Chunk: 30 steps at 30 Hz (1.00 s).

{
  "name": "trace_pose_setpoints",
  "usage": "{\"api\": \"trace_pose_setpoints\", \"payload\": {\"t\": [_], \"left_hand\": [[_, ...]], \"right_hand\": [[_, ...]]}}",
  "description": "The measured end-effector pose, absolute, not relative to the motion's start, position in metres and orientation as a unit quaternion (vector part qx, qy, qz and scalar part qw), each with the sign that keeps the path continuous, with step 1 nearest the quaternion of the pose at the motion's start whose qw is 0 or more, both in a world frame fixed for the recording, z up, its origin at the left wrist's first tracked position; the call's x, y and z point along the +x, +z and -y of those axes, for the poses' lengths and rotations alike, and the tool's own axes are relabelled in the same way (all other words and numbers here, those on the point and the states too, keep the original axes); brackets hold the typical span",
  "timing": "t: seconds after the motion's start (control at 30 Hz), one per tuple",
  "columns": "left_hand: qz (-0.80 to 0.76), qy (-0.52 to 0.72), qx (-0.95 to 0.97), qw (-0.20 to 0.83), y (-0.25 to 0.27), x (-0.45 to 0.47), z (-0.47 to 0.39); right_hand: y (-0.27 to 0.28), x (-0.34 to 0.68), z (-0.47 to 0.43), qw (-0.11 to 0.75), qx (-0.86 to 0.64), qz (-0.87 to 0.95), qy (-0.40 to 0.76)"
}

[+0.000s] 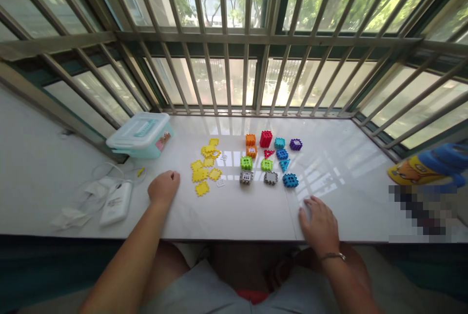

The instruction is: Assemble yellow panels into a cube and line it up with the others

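Observation:
My left hand [164, 187] rests on the white table as a closed fist; nothing sticks out of it. To its right lie several flat yellow interlocking tiles [200, 174], some overlapping. My right hand [321, 222] lies on the table near its front edge, fingers loosely bent and thumb apart, holding nothing. Beyond it stands a dark blue block [290, 180]. Further in are grey pieces [271, 177], green pieces [246, 162], orange blocks [250, 139], a red block [266, 139], a light blue block [280, 143] and a purple block [296, 144].
A lidded teal box [143, 134] stands at the back left. In front of it lie a white power bank [116, 203], cables and crumpled tissue [71, 218]. At the far right a blue-and-yellow bottle [426, 166] lies beside a pixelated patch. Window bars [226, 80] close off the back.

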<state>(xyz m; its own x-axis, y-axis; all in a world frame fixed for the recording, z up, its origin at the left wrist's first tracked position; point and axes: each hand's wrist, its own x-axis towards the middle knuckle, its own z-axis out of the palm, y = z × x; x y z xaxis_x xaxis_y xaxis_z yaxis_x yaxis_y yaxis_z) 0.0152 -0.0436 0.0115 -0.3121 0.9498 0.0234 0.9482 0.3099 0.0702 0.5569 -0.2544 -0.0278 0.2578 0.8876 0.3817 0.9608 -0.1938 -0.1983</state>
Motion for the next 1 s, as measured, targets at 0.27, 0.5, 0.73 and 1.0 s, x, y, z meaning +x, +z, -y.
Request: {"api": "trace_pose_setpoints", "payload": {"t": [0.27,0.5,0.73,1.0], "left_hand": [[-0.746,0.058,0.662,-0.037,-0.008,0.044,0.137],[-0.735,0.080,0.673,-0.034,-0.012,0.053,0.160],[-0.678,0.173,0.713,-0.039,-0.017,0.053,0.148],[-0.637,0.135,0.758,-0.025,-0.020,0.094,0.081]], "right_hand": [[-0.027,0.555,0.254,0.207,-0.772,0.594,-0.091],[-0.026,0.555,0.254,0.214,-0.768,0.598,-0.088],[-0.029,0.558,0.254,0.214,-0.764,0.603,-0.084],[-0.032,0.559,0.254,0.222,-0.763,0.601,-0.087]]}}
